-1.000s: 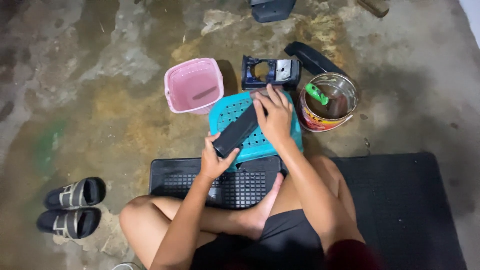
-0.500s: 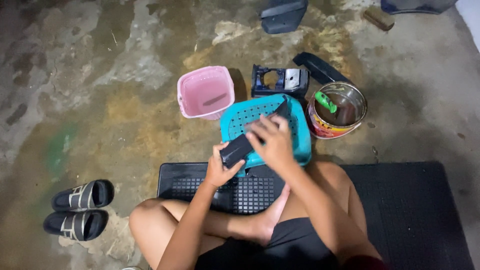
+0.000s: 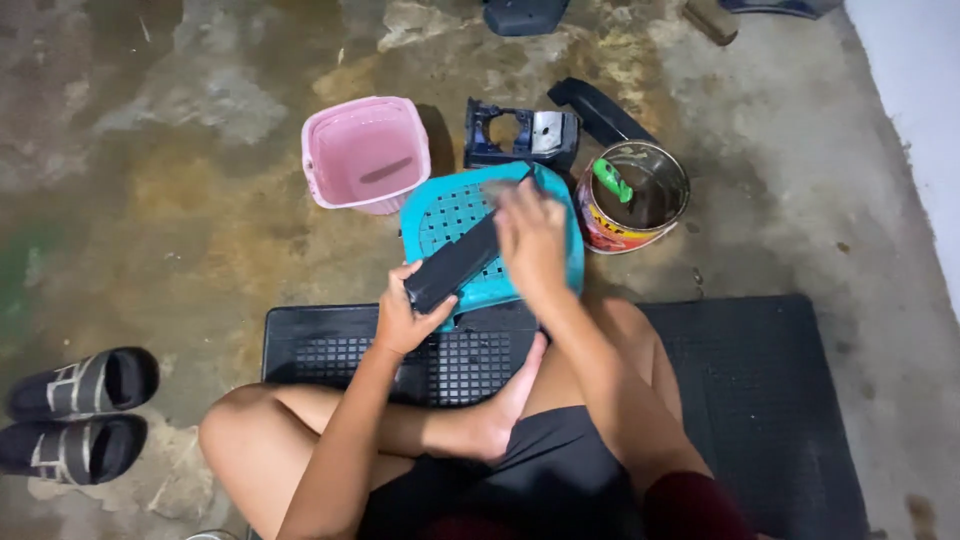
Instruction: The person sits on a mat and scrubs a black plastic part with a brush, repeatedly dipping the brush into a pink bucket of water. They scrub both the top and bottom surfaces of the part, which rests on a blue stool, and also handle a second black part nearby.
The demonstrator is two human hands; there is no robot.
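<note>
- Black strip is gripped by left hand, pressed by right hand.
- Beyond right hand: tin, green-handled tool inside.
- Beyond left hand: pink basket, small stick inside.

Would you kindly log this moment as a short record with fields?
Setting: person sitting cross-legged on a black mat, concrete floor
Left hand: grips the near end of a long black part
Right hand: on the part's far end, blurred
Support: turquoise perforated stool
Nearby: pink basket, paint can holding a green-handled tool, sandals
</note>
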